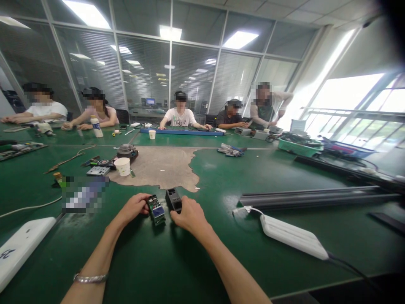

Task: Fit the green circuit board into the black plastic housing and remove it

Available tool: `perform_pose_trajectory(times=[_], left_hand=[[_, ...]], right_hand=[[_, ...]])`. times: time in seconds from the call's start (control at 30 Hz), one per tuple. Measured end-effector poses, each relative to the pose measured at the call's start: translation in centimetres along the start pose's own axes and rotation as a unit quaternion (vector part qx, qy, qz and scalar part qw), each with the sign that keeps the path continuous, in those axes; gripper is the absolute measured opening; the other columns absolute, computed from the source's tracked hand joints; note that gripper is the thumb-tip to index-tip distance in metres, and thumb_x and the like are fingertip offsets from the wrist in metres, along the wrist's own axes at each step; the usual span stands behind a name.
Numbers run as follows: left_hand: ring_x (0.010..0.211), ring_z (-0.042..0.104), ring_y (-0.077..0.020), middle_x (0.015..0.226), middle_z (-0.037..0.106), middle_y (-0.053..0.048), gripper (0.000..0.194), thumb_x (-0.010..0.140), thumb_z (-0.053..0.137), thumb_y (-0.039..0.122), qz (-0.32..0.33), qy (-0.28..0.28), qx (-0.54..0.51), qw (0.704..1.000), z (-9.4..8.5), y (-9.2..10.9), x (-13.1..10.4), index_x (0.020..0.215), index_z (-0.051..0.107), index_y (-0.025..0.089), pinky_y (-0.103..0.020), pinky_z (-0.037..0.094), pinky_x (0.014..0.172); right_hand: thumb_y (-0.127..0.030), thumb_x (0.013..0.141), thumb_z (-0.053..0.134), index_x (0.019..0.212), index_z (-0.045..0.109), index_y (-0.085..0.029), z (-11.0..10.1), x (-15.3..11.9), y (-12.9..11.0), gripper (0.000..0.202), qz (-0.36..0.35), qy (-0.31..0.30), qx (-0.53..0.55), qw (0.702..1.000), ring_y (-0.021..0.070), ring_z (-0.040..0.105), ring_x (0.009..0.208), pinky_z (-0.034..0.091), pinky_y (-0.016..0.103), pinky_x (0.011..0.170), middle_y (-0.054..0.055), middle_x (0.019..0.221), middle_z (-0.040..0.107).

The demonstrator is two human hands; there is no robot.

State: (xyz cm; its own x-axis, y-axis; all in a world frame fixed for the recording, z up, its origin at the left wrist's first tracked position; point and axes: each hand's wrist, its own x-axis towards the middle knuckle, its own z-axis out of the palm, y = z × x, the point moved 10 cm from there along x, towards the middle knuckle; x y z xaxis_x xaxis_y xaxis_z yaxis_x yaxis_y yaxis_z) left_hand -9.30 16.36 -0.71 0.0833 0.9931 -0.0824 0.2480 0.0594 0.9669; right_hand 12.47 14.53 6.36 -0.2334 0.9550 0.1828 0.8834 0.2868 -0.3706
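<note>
Just above the green table top, my left hand (136,207) grips a small circuit board (156,210) by its left edge, fingers closed. The board carries a blue-faced display at its near end. Close on its right is a black plastic housing (172,199) with slots and small openings. My right hand (189,212) is closed around the right side of that housing, thumb at its near end. A narrow gap separates board and housing. Part of the housing is hidden behind my right fingers.
White power strips (292,236) lie to the right and near left. A paper cup (122,166) stands beside electronic parts at the left. Black metal rails (310,197) lie at the right, with a green basket (299,147) of cables behind. Several people sit or stand across the table.
</note>
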Motion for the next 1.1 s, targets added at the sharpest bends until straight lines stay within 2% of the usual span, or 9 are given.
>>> perform_pose_trajectory(times=[0.07,0.17,0.27,0.33,0.43,0.57,0.73,0.9,1.1], left_hand=[[0.057,0.059,-0.0117,0.066,0.058,0.001,0.044,0.073,0.048,0.023,0.002,0.001,0.000,1.000,0.0,0.1,0.0,0.114,0.059,0.011,-0.026,0.052,0.062],[0.057,0.058,-0.0115,0.066,0.058,0.001,0.044,0.072,0.049,0.023,0.002,0.000,0.000,1.000,0.1,0.3,0.0,0.113,0.059,0.012,-0.026,0.052,0.061],[0.058,0.058,-0.0114,0.067,0.058,0.001,0.044,0.072,0.049,0.023,0.004,-0.007,0.000,1.000,0.2,0.4,-0.1,0.114,0.059,0.012,-0.026,0.052,0.062],[0.059,0.058,-0.0115,0.068,0.059,0.001,0.044,0.073,0.049,0.023,0.010,-0.011,0.002,1.000,0.3,0.6,-0.1,0.114,0.059,0.012,-0.026,0.052,0.062],[0.059,0.058,-0.0116,0.067,0.059,0.001,0.046,0.072,0.048,0.022,0.013,-0.011,0.008,1.000,0.2,0.6,-0.1,0.116,0.059,0.012,-0.026,0.052,0.061],[0.057,0.058,-0.0109,0.066,0.059,0.001,0.046,0.071,0.049,0.022,0.000,-0.005,-0.003,1.000,0.2,0.1,-0.1,0.115,0.059,0.012,-0.025,0.051,0.061],[0.057,0.057,-0.0108,0.067,0.058,0.001,0.043,0.071,0.050,0.023,0.012,-0.008,-0.016,1.000,0.3,0.5,-0.3,0.111,0.060,0.013,-0.026,0.051,0.062],[0.058,0.057,-0.0117,0.069,0.060,0.001,0.038,0.070,0.049,0.023,0.036,-0.014,-0.011,0.999,0.5,1.3,-0.5,0.104,0.063,0.013,-0.025,0.050,0.059],[0.064,0.061,-0.0136,0.079,0.064,-0.002,0.038,0.069,0.048,0.022,0.039,-0.016,-0.004,0.999,0.5,1.4,-0.5,0.103,0.062,0.013,-0.027,0.051,0.062]], right_hand=[[-0.052,0.070,0.063,0.096,0.056,-0.015,0.0,-0.2,-0.3,0.045,-0.011,-0.010,-0.007,1.000,0.0279,0.060,0.083,0.043,0.036,0.071,0.014,0.092,0.063],[-0.057,0.069,0.064,0.112,0.052,-0.016,-1.0,-0.2,-0.6,0.060,-0.036,0.019,0.025,0.999,0.0285,0.057,0.097,0.042,0.037,0.079,0.015,0.104,0.060],[-0.052,0.069,0.066,0.132,0.037,-0.017,-1.4,-0.2,-0.9,0.078,-0.060,0.036,0.060,0.996,0.0281,0.054,0.105,0.040,0.036,0.084,0.015,0.115,0.057],[-0.045,0.069,0.067,0.135,0.033,-0.015,-0.9,-0.2,-1.0,0.081,-0.066,0.020,0.057,0.996,0.0285,0.055,0.103,0.040,0.036,0.082,0.016,0.113,0.058],[-0.036,0.071,0.064,0.124,0.045,-0.014,-0.4,-0.2,-1.0,0.060,-0.059,0.006,0.037,0.998,0.0270,0.060,0.089,0.041,0.033,0.074,0.012,0.097,0.064],[-0.033,0.079,0.054,0.104,0.056,-0.019,-2.7,-0.3,-1.9,0.029,-0.068,0.070,0.083,0.992,0.0206,0.060,0.078,0.039,0.028,0.069,0.006,0.085,0.065],[-0.035,0.082,0.054,0.104,0.057,-0.021,-4.5,-1.4,-4.9,0.027,-0.135,0.097,0.163,0.973,0.0168,0.059,0.077,0.040,0.025,0.068,0.002,0.089,0.065],[-0.035,0.079,0.057,0.098,0.058,-0.020,-3.1,-2.2,-7.1,0.024,-0.157,0.074,0.163,0.971,0.0178,0.059,0.076,0.040,0.025,0.067,0.003,0.087,0.065],[-0.040,0.078,0.058,0.098,0.056,-0.020,-1.6,-2.2,-7.6,0.029,-0.148,0.064,0.139,0.977,0.0200,0.060,0.079,0.041,0.027,0.070,0.005,0.085,0.064]])
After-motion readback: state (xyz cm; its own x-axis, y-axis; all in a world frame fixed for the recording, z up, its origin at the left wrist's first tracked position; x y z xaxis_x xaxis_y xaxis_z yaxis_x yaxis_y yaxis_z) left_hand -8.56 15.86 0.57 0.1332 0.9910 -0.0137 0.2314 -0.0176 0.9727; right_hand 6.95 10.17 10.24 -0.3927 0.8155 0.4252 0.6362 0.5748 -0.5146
